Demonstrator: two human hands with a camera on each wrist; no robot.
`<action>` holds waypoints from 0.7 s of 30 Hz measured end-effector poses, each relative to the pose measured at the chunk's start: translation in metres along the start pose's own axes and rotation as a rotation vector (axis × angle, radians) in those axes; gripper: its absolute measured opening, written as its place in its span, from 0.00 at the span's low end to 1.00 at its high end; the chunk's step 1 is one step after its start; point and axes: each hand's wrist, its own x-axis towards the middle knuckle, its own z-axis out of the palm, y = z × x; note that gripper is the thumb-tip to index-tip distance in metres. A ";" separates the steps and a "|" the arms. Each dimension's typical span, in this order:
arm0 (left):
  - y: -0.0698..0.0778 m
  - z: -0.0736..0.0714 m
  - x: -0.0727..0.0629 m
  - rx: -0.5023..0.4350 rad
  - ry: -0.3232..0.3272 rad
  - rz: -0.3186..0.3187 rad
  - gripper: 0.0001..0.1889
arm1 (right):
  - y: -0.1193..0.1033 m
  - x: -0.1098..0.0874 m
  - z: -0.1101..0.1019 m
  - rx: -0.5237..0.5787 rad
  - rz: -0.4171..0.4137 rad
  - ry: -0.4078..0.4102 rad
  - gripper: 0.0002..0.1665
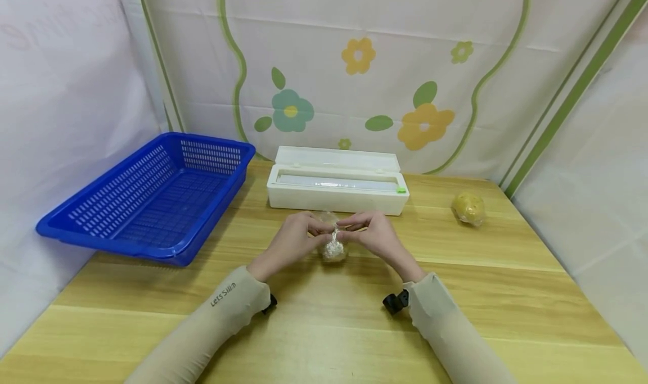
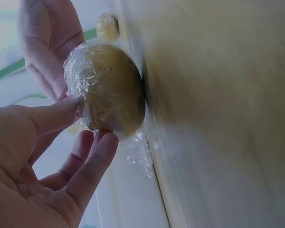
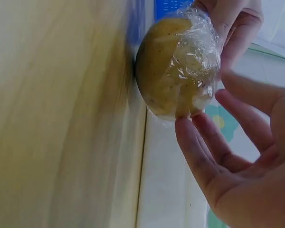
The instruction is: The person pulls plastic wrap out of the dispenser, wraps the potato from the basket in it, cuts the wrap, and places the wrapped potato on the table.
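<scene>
A potato (image 2: 121, 90) in clear plastic wrap (image 3: 199, 57) sits on the table right in front of me, between my two hands. The wrap is bunched and crinkled on the side toward my fingers. My left hand (image 1: 296, 235) pinches the wrap between thumb and fingers, its fingertips against the potato's side in the left wrist view. From the other side my right hand (image 1: 374, 235) pinches the gathered wrap, thumb and fingertips at the potato in the right wrist view. A loose flap of film spreads beyond the potato.
Just behind my hands stands a white cling film box (image 1: 336, 201) with its lid up and a green slider at the right end. A blue plastic basket (image 1: 212, 226) is at the left. Another wrapped potato (image 1: 468, 207) lies at the back right of the wooden table (image 1: 329, 339).
</scene>
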 end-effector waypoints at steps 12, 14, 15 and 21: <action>-0.002 -0.005 0.000 0.020 -0.103 -0.016 0.20 | 0.003 0.000 -0.009 0.009 -0.041 -0.192 0.31; -0.002 -0.006 0.000 0.015 -0.124 -0.019 0.21 | 0.003 -0.001 -0.009 -0.006 -0.052 -0.196 0.31; -0.003 -0.006 0.000 0.015 -0.132 -0.021 0.21 | 0.003 -0.001 -0.009 -0.012 -0.055 -0.196 0.31; -0.004 -0.007 0.002 0.017 -0.134 -0.016 0.21 | 0.001 0.000 -0.006 -0.051 -0.060 -0.182 0.31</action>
